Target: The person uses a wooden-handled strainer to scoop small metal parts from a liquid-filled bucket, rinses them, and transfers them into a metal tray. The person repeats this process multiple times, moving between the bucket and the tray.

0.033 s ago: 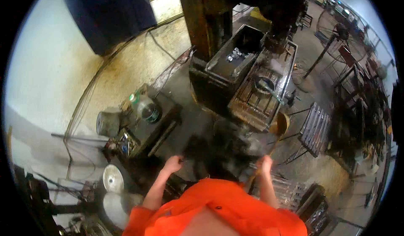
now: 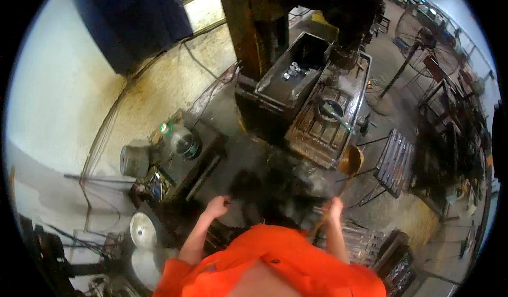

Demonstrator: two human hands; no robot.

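Observation:
A blurred, dark bulky mass (image 2: 275, 191) sits just in front of my orange-clad chest. My left hand (image 2: 217, 207) is closed on its left edge. On its right edge, my right hand (image 2: 333, 209) is closed too. A thin brown stick (image 2: 324, 224) runs past that hand up toward a round brown bowl (image 2: 350, 162). I cannot tell what the dark mass is. My forearms come up from the orange sleeves at the lower edge.
Ahead stands a heavy machine with a rusty column (image 2: 243, 27), a metal tray of small silver parts (image 2: 293, 72) and a slotted table (image 2: 323, 125). A cluttered low cabinet (image 2: 180, 154) and metal discs (image 2: 143, 231) are left. A slatted rack (image 2: 394, 162) and fan (image 2: 423, 37) are right.

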